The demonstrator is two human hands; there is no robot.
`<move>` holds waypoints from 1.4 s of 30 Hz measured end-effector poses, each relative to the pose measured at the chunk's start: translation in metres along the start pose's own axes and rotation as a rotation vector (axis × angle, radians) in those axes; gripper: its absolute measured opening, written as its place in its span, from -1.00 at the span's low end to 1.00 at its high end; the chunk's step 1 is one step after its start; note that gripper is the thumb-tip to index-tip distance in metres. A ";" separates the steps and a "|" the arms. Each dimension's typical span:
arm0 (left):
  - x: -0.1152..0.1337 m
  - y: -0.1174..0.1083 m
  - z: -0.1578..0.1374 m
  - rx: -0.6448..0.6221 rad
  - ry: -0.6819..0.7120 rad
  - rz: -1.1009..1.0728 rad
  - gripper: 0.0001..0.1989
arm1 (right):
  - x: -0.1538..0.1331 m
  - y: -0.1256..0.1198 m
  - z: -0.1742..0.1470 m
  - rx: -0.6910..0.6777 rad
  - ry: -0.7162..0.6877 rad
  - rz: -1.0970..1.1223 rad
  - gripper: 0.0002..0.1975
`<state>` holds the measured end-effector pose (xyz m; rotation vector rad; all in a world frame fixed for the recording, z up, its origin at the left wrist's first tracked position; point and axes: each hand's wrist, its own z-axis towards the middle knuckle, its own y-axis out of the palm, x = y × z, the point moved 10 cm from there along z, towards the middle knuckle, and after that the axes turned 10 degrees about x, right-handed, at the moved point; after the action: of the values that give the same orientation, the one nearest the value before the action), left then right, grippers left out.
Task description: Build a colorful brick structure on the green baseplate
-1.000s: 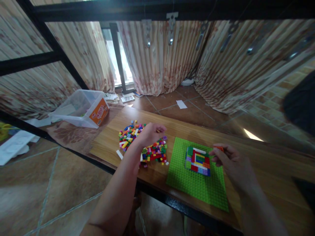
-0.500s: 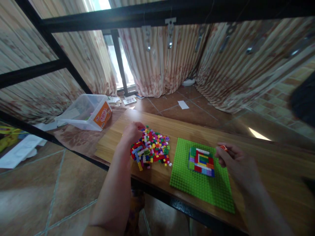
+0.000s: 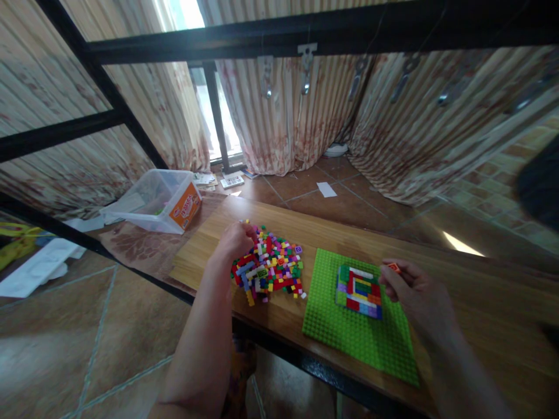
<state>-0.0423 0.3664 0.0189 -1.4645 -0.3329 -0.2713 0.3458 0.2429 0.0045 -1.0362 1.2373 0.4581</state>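
My left hand (image 3: 238, 240) reaches to the far left edge of a pile of mixed toy building bricks (image 3: 273, 262). Its fingers are curled together down among the bricks, and whatever they pinch is hidden. On the right, my right hand (image 3: 413, 285) grips a small orange-red toy brick (image 3: 393, 267) between thumb and fingers, just above the right edge of a green baseplate (image 3: 332, 326). A low, square, multicoloured brick build (image 3: 360, 291) sits on the baseplate, with nested coloured outlines on its top.
The wooden table (image 3: 205, 250) is narrow, with a dark front edge. A clear plastic bin (image 3: 152, 201) with an orange label stands beyond its left end. A dark metal bar (image 3: 236, 41) with hanging clips (image 3: 307, 70) crosses above. Papers (image 3: 326, 189) lie on the tiled floor behind.
My left hand's fingers have curled down further at the pile, and a yellow brick now shows just beyond them. My right hand keeps the orange-red brick in nearly the same spot. The view tilts slightly.
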 end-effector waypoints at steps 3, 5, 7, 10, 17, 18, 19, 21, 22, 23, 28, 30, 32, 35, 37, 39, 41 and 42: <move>-0.007 -0.007 0.001 0.088 -0.042 -0.003 -0.67 | -0.001 0.002 0.000 -0.013 -0.019 -0.011 -0.50; -0.006 -0.007 0.001 0.102 -0.053 -0.012 -0.66 | -0.002 0.004 -0.001 -0.028 -0.029 -0.009 -0.51; -0.002 -0.003 0.002 0.080 -0.046 -0.012 -0.67 | -0.002 0.005 -0.002 -0.032 -0.028 -0.011 -0.51; 0.008 0.001 0.002 0.063 -0.023 -0.018 -0.70 | -0.003 0.003 -0.002 -0.015 -0.025 -0.028 -0.51; 0.017 0.002 0.000 0.120 -0.051 0.059 -0.79 | -0.004 0.008 -0.003 -0.039 -0.014 0.004 -0.47; 0.018 0.002 0.000 0.130 -0.053 0.071 -0.80 | -0.005 0.008 -0.003 -0.040 -0.014 0.005 -0.47; 0.018 0.003 0.000 0.138 -0.054 0.083 -0.81 | -0.006 0.009 -0.004 -0.039 -0.017 0.003 -0.47; 0.020 0.005 0.001 0.147 -0.050 0.101 -0.82 | -0.008 0.008 -0.004 -0.031 -0.025 -0.001 -0.48; 0.021 0.005 0.001 0.148 -0.044 0.105 -0.82 | -0.009 0.008 -0.004 -0.028 -0.027 0.001 -0.48; 0.023 0.005 0.001 0.154 -0.034 0.105 -0.82 | -0.010 0.007 -0.004 -0.023 -0.027 0.005 -0.49; 0.030 0.000 0.002 0.183 0.004 -0.040 -0.81 | -0.011 0.002 -0.004 0.000 -0.024 0.010 -0.47; 0.040 0.005 0.002 0.127 0.070 -0.198 -0.85 | -0.012 0.003 -0.004 0.002 -0.026 0.021 -0.47; 0.058 0.013 0.000 0.053 0.171 -0.378 -0.90 | -0.013 0.004 -0.004 -0.002 -0.025 0.043 -0.48; 0.084 0.022 -0.009 -0.021 0.263 -0.635 -0.95 | -0.015 0.010 -0.006 -0.034 -0.020 0.081 -0.53; 0.101 0.029 -0.017 -0.065 0.274 -0.790 -0.97 | -0.019 0.015 -0.010 -0.063 -0.016 0.126 -0.56; 0.120 0.036 -0.028 -0.115 0.288 -0.895 -0.96 | -0.024 0.023 -0.016 -0.098 -0.007 0.175 -0.60; 0.139 0.041 -0.040 -0.136 0.323 -0.936 -0.94 | -0.029 0.033 -0.023 -0.149 0.011 0.225 -0.63; 0.148 0.043 -0.046 -0.130 0.341 -0.938 -0.94 | -0.031 0.040 -0.027 -0.182 0.020 0.251 -0.63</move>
<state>0.1130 0.3273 0.0325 -1.2676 -0.7170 -1.2963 0.2905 0.2475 0.0181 -1.0438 1.3689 0.7677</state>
